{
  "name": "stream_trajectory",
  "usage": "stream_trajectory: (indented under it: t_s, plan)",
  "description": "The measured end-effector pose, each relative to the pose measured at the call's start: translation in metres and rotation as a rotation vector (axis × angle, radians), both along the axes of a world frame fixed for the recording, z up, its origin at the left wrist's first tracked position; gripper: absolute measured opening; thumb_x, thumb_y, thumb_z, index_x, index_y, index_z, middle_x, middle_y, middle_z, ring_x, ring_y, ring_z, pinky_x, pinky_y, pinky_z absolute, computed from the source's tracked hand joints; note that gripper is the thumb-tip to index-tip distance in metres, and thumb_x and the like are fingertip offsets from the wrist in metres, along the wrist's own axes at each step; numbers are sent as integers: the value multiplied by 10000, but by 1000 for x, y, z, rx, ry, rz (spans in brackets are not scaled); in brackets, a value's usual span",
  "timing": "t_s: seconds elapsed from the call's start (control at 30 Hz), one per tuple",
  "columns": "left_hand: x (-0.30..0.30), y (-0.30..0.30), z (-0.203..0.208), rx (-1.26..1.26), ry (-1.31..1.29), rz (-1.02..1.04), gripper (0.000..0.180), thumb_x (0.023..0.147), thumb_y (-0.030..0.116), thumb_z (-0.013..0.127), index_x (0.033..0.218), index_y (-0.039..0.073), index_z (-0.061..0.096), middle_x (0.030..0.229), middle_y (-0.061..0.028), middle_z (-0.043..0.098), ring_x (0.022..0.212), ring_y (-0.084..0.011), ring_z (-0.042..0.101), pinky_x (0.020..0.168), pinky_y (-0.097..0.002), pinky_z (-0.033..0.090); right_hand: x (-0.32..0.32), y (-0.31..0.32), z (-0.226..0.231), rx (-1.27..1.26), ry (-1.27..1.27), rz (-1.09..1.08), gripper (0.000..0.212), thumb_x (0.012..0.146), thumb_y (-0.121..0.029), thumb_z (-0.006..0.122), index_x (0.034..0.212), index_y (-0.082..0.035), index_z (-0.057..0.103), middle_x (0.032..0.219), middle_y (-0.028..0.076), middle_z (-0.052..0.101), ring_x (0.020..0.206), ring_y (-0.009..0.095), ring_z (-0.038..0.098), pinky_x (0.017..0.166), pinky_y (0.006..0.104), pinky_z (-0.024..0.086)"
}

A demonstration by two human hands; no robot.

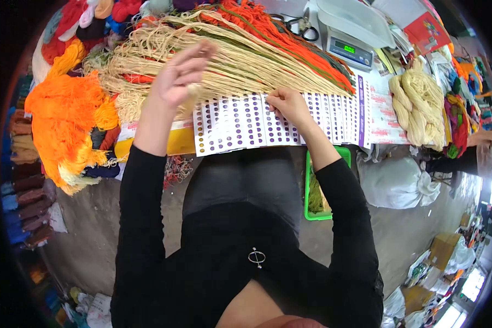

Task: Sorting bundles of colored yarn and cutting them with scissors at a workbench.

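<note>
Your bench is crowded; a row of white cards with purple dots (246, 123) lies along its near edge, overlapping left to right, their lower edges level with the table lip above your lap; cream yarn strands (240, 63) fan across the cards' upper edges, with orange and green strands (290, 44) just behind; a loose orange yarn heap (65, 120) fills the left end and spills over the edge; cream skeins (418, 104) sit at the right end; a digital scale (350, 49) stands at the back right, a pair of scissors (300, 27) beside it; a green bin (317, 197) sits below the table by your right knee; open room is only the floor under the bench.

Your left hand (177, 76) is raised over the cream strands, fingers loosely curled, thumb and fingertips (202, 52) pinched together; whether a strand is caught between them you cannot tell; your right hand (287, 104) rests on the cards, fingers bent down, tips pressing at the strands' ends where they meet a card.
</note>
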State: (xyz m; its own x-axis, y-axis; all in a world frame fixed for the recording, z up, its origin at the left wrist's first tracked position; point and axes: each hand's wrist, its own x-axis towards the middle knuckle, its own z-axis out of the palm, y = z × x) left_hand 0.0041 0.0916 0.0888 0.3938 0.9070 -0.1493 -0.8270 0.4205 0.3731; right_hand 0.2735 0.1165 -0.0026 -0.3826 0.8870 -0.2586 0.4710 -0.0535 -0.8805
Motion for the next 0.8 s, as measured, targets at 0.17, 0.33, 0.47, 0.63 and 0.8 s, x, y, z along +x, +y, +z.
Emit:
stream_trajectory:
  t_s: [0.17,0.33,0.47,0.63,0.8]
  plan:
    - [59,-9,-53,-108,572,-212,431,883,158,499,1305,171,409,583,71,498,376,21,351,289,-126,220,4,2,0,-193,346,6,167,833,-157,591,850,4,631,652,15,596,549,53,505,500,189,398]
    - [90,-18,-43,100,1568,-259,176,797,263,592,767,96,640,609,5,559,462,-58,456,408,-223,360,12,2,-17,-4,59,73,203,831,-265,572,817,-76,643,655,-6,614,581,85,544,555,231,420]
    - [-30,15,-35,-333,733,372,141,797,133,562,884,30,601,638,17,506,512,-78,424,441,-235,341,6,-5,-4,54,-144,34,278,859,-324,475,853,-102,642,701,-2,640,678,167,591,644,292,439]
    - [-200,11,-18,-165,936,930,334,827,220,598,1052,-19,534,694,-40,532,537,-99,458,472,-214,367,4,-5,-11,52,14,30,267,855,-296,499,863,-69,641,702,-2,638,643,123,575,620,265,436]
    - [-68,-49,-17,224,877,217,441,906,312,389,1253,49,465,1065,-67,563,881,-149,526,775,-276,434,-18,-31,2,162,307,-182,216,894,-160,494,940,6,626,653,12,575,562,70,505,533,208,419]
